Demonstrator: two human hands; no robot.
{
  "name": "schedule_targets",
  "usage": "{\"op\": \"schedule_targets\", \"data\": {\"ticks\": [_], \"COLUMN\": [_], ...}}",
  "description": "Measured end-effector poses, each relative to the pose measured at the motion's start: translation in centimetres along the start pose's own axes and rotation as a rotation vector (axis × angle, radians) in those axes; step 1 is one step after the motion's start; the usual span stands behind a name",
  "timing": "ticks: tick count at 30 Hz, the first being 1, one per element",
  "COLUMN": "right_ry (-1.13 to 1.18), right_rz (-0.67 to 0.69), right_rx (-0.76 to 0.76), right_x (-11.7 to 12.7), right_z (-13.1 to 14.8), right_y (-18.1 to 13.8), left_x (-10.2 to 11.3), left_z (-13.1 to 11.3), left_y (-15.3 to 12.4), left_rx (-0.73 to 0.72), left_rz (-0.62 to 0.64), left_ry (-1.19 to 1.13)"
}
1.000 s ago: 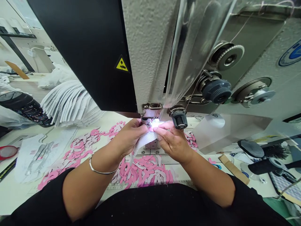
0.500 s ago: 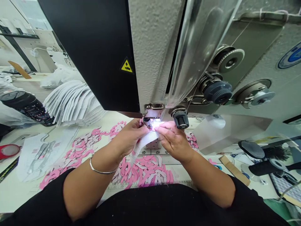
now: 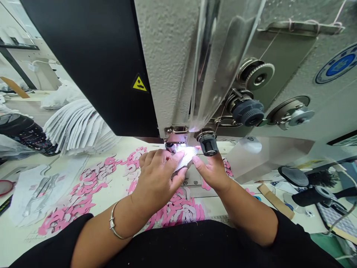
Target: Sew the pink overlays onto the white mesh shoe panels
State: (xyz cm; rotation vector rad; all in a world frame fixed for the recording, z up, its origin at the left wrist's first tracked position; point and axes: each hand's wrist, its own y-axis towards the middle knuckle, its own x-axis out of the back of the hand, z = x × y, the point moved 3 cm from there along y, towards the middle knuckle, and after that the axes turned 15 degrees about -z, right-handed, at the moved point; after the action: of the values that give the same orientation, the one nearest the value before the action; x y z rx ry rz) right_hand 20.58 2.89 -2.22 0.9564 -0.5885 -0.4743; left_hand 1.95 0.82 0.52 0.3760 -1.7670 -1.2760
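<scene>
A small white dotted fabric piece (image 3: 187, 158) lies under the lit needle area of a sewing machine (image 3: 170, 67). My left hand (image 3: 160, 173), with a silver bangle at the wrist, grips its left and near edge with thumb and fingers. On the other side my right hand (image 3: 213, 169) pinches the right edge, thumb on top; its fingers are partly hidden behind the fabric and a dark knob (image 3: 208, 143). The presser foot (image 3: 170, 147) is just beyond my left fingertips. Loose pink and white curved scraps (image 3: 178, 208) lie on the table below my hands.
More pink scraps (image 3: 80, 193) spread to the left. A fanned stack of white pieces (image 3: 80, 126) stands behind them, beside a dark patterned bottle (image 3: 28, 134). At right are a grey panel (image 3: 267, 160), a cardboard strip (image 3: 276, 201) and a black-handled tool (image 3: 309, 197).
My left hand has turned, its back now upward over the fabric. The fabric has swung round to the right, and my right thumb has lowered along its edge. The view has shifted slightly.
</scene>
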Motion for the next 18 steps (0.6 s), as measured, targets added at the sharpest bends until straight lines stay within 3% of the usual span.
{"op": "schedule_targets", "data": {"ticks": [5, 14, 18], "right_ry": [0.033, 0.021, 0.022], "right_rz": [0.119, 0.065, 0.116], "right_rx": [0.022, 0.165, 0.235], "right_x": [-0.22, -0.10, 0.07], "right_z": [-0.15, -0.07, 0.16], "right_y": [0.15, -0.10, 0.21], "left_x": [-0.22, -0.34, -0.17], "left_z": [0.18, 0.48, 0.27], "left_y": [-0.17, -0.55, -0.57], "left_rx": [0.018, -0.026, -0.056], "left_rz": [-0.002, -0.032, -0.062], "left_ry": [-0.006, -0.066, -0.046]}}
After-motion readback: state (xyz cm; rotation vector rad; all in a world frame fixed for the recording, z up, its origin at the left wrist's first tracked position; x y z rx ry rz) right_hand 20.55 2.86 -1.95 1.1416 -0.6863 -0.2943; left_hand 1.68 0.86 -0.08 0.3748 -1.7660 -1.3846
